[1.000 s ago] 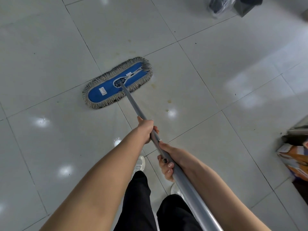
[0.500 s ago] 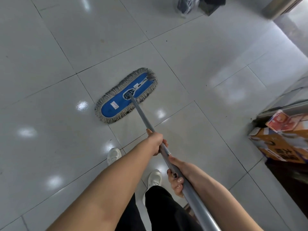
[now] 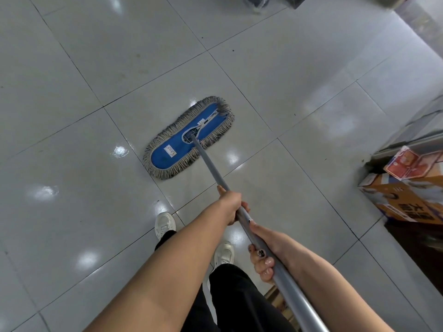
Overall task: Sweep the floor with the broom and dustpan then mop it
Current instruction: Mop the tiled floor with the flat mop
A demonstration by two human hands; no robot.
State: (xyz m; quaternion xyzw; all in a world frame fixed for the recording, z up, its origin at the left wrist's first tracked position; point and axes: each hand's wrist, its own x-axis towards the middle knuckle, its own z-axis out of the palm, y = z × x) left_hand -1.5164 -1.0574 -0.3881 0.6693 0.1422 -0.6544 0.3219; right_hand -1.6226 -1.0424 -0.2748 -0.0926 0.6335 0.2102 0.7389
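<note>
Fingers still gripping handle, mop barely shifted

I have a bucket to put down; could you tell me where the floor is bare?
Bare floor lies left of the mop head and beyond it, up to the bag. The right edge is crowded with cardboard boxes.

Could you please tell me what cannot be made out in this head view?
Head view:
Handle: upper end cut off by the bottom edge.
Label on the mop head: too small to read.
Bag at top: cut off, blurred.
Box: cut off by the right edge.
</note>
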